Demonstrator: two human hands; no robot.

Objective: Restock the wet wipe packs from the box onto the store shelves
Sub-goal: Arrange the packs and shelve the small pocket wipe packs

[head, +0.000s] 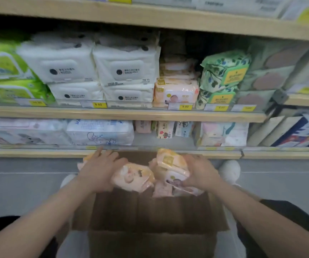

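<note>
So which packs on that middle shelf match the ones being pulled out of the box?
The peach-orange packs between the white packs and the green leafy ones. Only they share the peach-orange wrapper of the packs the right hand grips.

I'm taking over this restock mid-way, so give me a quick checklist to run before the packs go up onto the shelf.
1. Right hand grips peach packs: ok.
2. Left hand has a firm hold on the pack under it: cannot tell, fingers lie over it.
3. Matching peach stack on shelf located: ok.
4. Room above that stack: ok, dark gap shows.
5. Box open, within reach: ok.
6. Price tag matches packs: cannot tell.
</note>
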